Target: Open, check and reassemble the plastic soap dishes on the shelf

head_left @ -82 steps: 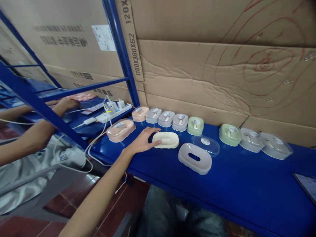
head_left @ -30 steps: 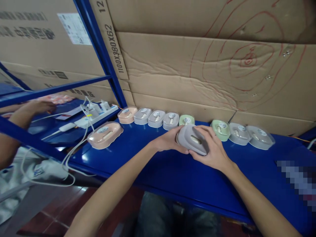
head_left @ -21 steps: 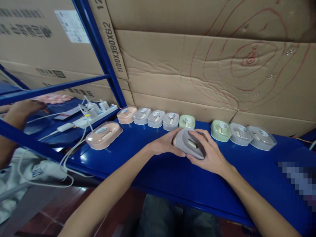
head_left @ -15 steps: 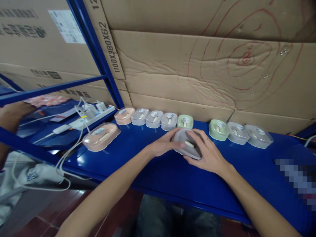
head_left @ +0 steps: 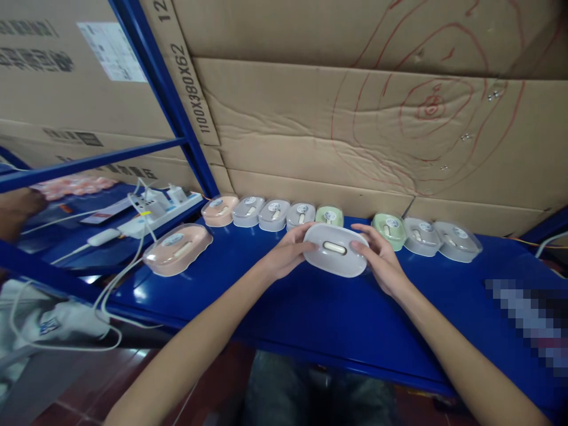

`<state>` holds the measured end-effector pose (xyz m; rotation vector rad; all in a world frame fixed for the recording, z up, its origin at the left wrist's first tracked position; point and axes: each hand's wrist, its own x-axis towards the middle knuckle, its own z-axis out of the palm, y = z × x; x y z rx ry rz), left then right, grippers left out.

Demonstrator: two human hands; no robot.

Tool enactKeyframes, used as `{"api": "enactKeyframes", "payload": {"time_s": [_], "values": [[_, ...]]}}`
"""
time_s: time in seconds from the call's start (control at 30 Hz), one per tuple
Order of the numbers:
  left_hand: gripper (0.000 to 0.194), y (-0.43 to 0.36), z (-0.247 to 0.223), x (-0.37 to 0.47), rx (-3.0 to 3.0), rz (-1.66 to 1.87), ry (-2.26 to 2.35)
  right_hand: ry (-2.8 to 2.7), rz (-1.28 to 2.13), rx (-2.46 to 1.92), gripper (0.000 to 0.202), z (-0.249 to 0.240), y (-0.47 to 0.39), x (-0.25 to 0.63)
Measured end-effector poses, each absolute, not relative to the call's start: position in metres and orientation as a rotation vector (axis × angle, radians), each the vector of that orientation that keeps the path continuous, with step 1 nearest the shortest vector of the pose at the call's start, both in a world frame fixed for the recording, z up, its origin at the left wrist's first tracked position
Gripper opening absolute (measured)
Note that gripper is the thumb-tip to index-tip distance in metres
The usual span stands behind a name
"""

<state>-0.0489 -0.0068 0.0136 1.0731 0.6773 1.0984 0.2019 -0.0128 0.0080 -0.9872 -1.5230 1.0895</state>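
A grey plastic box (head_left: 350, 265), oval with rounded corners, is held above the blue tabletop. Its face is turned up toward me and has a dark-edged slot with a white piece in the middle. My left hand (head_left: 290, 251) grips its left end, thumb on top. On the right end, my right hand (head_left: 382, 260) holds it with the thumb on the face and fingers behind. Just beyond stands a green box (head_left: 326, 214) with a round white label, partly behind the held one. Another green box (head_left: 389, 231) stands beyond my right hand.
Grey and pink boxes like the nearby pink one (head_left: 177, 251) line the cardboard (head_left: 275, 160) at the back. A power strip (head_left: 177, 211) with white cables lies left, by a blue frame post (head_left: 155, 77). Another person's hand (head_left: 20, 207) is at far left. A blurred-out patch covers the right.
The grey box has turned from a steep tilt to face me squarely. My right hand has shifted from over its top to its right end; the view has moved slightly.
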Motion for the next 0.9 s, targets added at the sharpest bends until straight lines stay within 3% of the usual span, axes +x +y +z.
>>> {"api": "enactKeyframes", "payload": {"time_s": [0.1, 0.4, 0.9], "values": [[0.049, -0.0051, 0.0153, -0.05, 1.092, 1.097, 0.687, -1.411, 1.269, -0.99, 0.052, 0.0075, -0.0105, 0.1995], [0.041, -0.0015, 0.0126, -0.051, 1.124, 1.053, 0.711, -1.538, 1.106, -0.988, 0.047, 0.0037, -0.0086, 0.1984], [0.047, -0.0036, 0.0153, -0.0525, 1.06, 1.048, 0.726, -1.59, 1.11, -0.925, 0.044, 0.0, -0.0081, 0.1987]]}}
